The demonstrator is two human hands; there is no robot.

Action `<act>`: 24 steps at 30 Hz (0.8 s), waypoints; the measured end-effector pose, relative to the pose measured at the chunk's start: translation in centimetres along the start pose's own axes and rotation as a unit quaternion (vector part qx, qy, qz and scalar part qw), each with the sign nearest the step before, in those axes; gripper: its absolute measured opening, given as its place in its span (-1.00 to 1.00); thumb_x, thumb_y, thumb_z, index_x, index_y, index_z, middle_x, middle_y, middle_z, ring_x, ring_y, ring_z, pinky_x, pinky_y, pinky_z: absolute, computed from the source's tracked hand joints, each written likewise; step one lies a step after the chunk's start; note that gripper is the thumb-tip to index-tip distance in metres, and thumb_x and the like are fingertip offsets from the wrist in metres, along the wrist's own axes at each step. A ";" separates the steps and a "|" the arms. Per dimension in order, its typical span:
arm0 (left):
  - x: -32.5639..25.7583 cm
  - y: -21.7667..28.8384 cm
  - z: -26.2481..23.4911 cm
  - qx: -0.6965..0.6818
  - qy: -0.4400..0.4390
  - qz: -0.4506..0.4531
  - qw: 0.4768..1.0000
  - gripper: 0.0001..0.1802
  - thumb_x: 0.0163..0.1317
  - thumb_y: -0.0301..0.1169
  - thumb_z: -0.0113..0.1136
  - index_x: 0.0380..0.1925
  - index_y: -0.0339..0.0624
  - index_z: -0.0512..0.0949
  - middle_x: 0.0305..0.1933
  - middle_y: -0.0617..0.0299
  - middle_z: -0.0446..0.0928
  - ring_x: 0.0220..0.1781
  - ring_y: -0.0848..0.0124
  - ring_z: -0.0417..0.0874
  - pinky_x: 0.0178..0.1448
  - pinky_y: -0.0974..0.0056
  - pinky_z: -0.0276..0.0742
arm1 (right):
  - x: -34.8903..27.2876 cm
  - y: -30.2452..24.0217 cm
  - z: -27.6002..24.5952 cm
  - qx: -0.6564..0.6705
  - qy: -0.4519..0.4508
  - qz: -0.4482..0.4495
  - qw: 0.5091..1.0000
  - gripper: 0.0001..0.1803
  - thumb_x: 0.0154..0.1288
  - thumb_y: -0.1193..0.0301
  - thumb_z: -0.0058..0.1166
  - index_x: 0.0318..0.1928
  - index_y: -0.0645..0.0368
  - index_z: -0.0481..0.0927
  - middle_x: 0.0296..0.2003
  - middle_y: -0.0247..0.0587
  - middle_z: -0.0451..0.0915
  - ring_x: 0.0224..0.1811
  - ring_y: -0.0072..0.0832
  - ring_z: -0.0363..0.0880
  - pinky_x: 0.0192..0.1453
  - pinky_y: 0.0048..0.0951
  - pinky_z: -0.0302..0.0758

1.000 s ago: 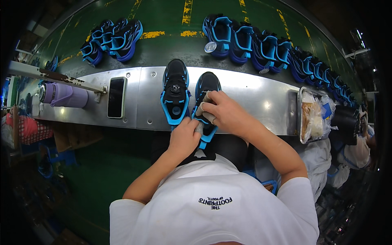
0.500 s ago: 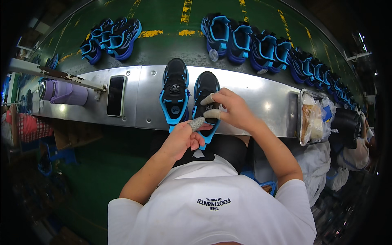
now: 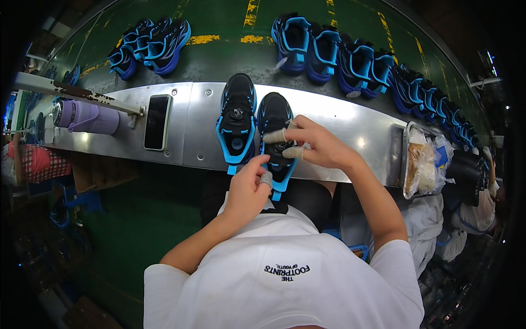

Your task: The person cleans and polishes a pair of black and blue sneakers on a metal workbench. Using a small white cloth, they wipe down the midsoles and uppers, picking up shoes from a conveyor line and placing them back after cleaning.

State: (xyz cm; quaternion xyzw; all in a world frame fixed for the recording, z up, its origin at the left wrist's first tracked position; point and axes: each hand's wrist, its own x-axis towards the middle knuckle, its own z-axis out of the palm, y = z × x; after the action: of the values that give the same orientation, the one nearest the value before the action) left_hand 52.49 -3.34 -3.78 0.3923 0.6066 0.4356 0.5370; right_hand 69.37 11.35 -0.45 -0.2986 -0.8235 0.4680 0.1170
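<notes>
Two black sneakers with bright blue collars and heel tabs lie side by side on the metal bench, toes away from me. At the right sneaker [image 3: 274, 112], my right hand [image 3: 323, 145] has its thumb and index finger, both in pale finger cots, closed about the round fastener on the tongue. Beside that shoe's collar, my left hand [image 3: 246, 189] is closed, fingers curled in, a grey wrap on one of them. Whether it pinches anything is hidden. Untouched, the left sneaker [image 3: 239, 101] has a similar round fastener on its tongue.
Along the green surface beyond the bench [image 3: 350, 134] stand several matching sneakers [image 3: 320, 55], with another group of sneakers [image 3: 159, 46] at the far left. A phone [image 3: 158, 122] and a purple bottle [image 3: 90, 117] lie left, near a rusty bar [image 3: 76, 92]. At right is a tray [image 3: 406, 164] of plastic-wrapped items.
My left hand has drawn back from the right sneaker's opening, turned, and curled its fingers in. My right hand remains at the fastener, its fingertips slightly shifted.
</notes>
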 end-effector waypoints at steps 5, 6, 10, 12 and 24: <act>-0.3 -1.4 0.3 0.120 -0.051 0.057 0.990 -0.75 0.14 -0.60 0.05 -0.22 -0.22 0.66 -0.38 0.12 0.43 -0.43 0.40 0.57 -0.34 0.33 0.48 | -0.1 0.1 2.3 -0.072 0.053 0.047 0.995 -0.64 0.07 0.39 0.34 -0.05 0.05 0.69 -0.30 -0.17 0.52 -0.33 -0.37 0.50 -0.16 -0.38 0.49; -0.6 -0.5 -0.1 0.052 -0.099 -0.026 0.993 -0.74 0.37 -0.48 -0.02 -0.05 -0.30 0.59 -0.21 0.12 0.51 -0.39 0.43 0.62 -0.36 0.43 0.53 | -0.3 0.0 2.0 -0.055 0.051 0.042 0.996 -0.64 0.08 0.39 0.33 -0.06 0.06 0.69 -0.31 -0.18 0.52 -0.33 -0.36 0.50 -0.15 -0.37 0.49; 0.7 0.1 -1.5 -0.273 -0.153 -0.234 0.921 -0.46 0.50 -0.10 -0.14 0.11 -0.44 0.44 0.05 -0.10 0.55 -0.35 0.40 0.65 -0.42 0.44 0.49 | 0.1 -0.1 0.4 -0.011 0.016 -0.014 1.000 -0.66 0.07 0.36 0.34 -0.08 0.07 0.70 -0.33 -0.21 0.52 -0.34 -0.36 0.49 -0.15 -0.33 0.50; 1.0 0.1 -1.2 -0.308 -0.146 -0.233 0.911 -0.49 0.50 -0.13 -0.14 0.11 -0.41 0.43 0.07 -0.08 0.55 -0.31 0.38 0.66 -0.41 0.43 0.51 | 0.8 0.5 0.5 -0.018 -0.006 -0.025 0.999 -0.65 0.06 0.35 0.34 -0.08 0.06 0.70 -0.34 -0.20 0.52 -0.33 -0.34 0.51 -0.16 -0.32 0.50; 0.5 2.8 -0.2 -0.320 -0.088 -0.256 0.908 -0.69 0.43 -0.37 -0.07 0.08 -0.29 0.44 -0.08 0.10 0.58 -0.27 0.40 0.66 -0.29 0.39 0.51 | 1.4 -1.6 -0.8 0.012 -0.055 -0.016 0.998 -0.68 0.12 0.34 0.27 -0.06 0.03 0.67 -0.38 -0.12 0.52 -0.25 -0.18 0.56 -0.14 -0.21 0.49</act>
State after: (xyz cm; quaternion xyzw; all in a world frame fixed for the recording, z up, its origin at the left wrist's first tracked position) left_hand 52.27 -2.03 -1.24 0.0674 0.4648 0.4172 0.7780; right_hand 68.03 12.21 1.20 -0.2580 -0.8278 0.4912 0.0828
